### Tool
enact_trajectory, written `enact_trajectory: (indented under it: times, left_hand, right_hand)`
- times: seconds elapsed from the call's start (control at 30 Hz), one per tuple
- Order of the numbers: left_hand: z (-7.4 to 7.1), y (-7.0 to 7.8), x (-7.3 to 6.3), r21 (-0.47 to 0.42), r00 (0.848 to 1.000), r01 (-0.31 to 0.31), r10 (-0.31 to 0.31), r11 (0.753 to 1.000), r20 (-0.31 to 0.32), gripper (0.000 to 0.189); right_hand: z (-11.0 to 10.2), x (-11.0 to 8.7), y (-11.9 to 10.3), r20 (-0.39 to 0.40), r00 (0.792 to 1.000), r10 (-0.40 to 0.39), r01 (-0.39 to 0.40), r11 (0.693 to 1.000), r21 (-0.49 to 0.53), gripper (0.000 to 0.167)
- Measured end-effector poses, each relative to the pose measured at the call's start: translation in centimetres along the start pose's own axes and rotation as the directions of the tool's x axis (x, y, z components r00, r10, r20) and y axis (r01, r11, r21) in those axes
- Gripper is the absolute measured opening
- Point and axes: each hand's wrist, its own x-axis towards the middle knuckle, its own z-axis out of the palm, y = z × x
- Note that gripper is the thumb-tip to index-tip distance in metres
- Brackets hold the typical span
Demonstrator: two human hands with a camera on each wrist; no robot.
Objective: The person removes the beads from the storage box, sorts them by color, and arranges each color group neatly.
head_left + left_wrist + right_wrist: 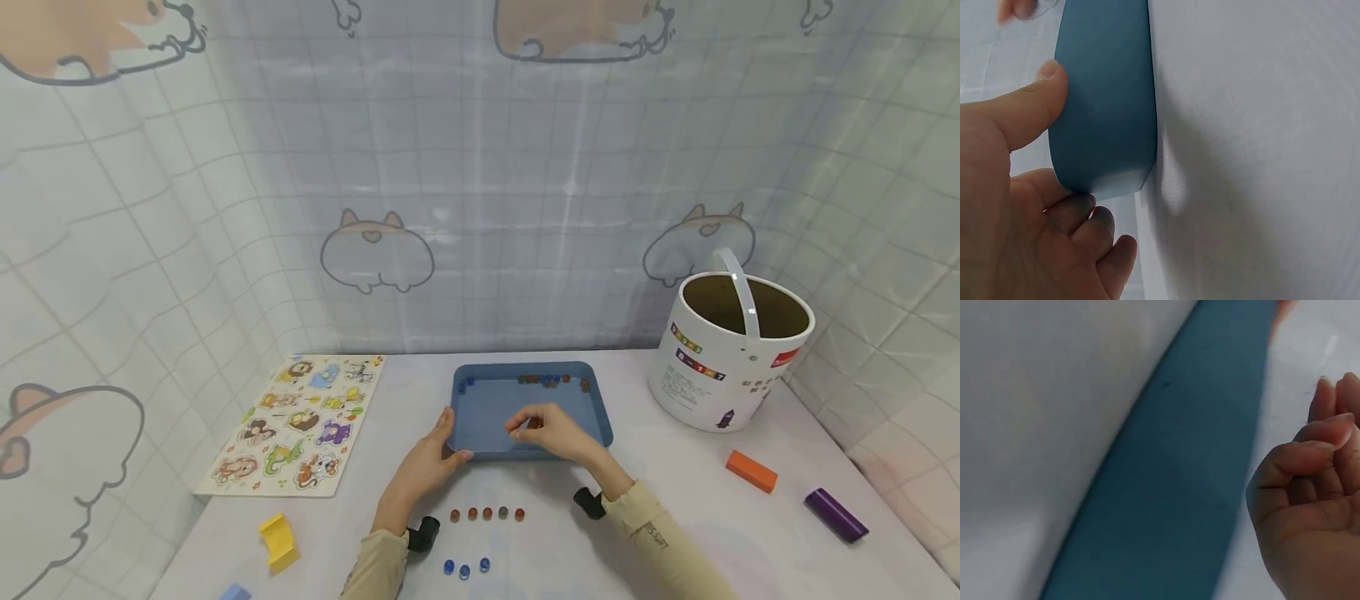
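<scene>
A shallow blue tray (487, 455) lies on the table with several small red, brown and blue beads (551, 379) along its far edge. My left hand (426, 467) holds the tray's near left corner. In the left wrist view the thumb (1047, 94) touches the front wall and the fingers (1094, 228) bend around the corner. Over the tray's near right part is my right hand (555, 429), fingers curled, with a dark red bead (535, 422) partly showing between them. In the right wrist view the curled fingers (1310, 456) hide whatever they hold.
In front of the tray lie a row of mostly red beads (487, 513) and a few blue beads (465, 572). An animal puzzle board (300, 425) and a yellow block (279, 543) sit left. Right are a white bucket (697, 383), an orange block (752, 472) and a purple block (836, 515).
</scene>
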Motion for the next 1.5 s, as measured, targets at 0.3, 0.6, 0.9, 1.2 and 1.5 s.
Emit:
enact_trajectory:
  times: [0.3,0.6,0.9,1.2,1.5]
  left_hand:
    - [0.3,0.4,-0.2,0.001,1.0,-0.004,0.004,1.0,0.025,0.087]
    - [0.1,0.5,-0.1,-0.011,0.999,-0.031,0.031,0.999,0.031,0.088]
    - [0.2,0.3,-0.1,-0.003,0.999,-0.03,0.03,1.0,0.03,0.086]
    - [0.1,0.1,-0.1,-0.004,1.0,-0.008,0.008,1.0,0.023,0.086]
    - [-0.1,-0.1,-0.1,0.011,1.0,-0.015,0.015,1.0,-0.005,0.085]
  right_hand:
    - [2.7,4.7,1.6,0.131,0.991,0.034,-0.021,0.995,-0.094,0.014]
    - [5.7,7.3,0.1,0.2,0.98,0.004,0.041,0.974,-0.222,0.007]
    - [5.8,7.4,0.2,0.173,0.985,-0.018,0.053,0.979,-0.199,0.01]
    - [2.9,5.6,-0.3,0.091,0.996,-0.013,0.007,0.997,0.075,0.023]
    - [0.9,2.4,0.1,0.053,0.998,-0.036,0.025,0.98,0.196,0.033]
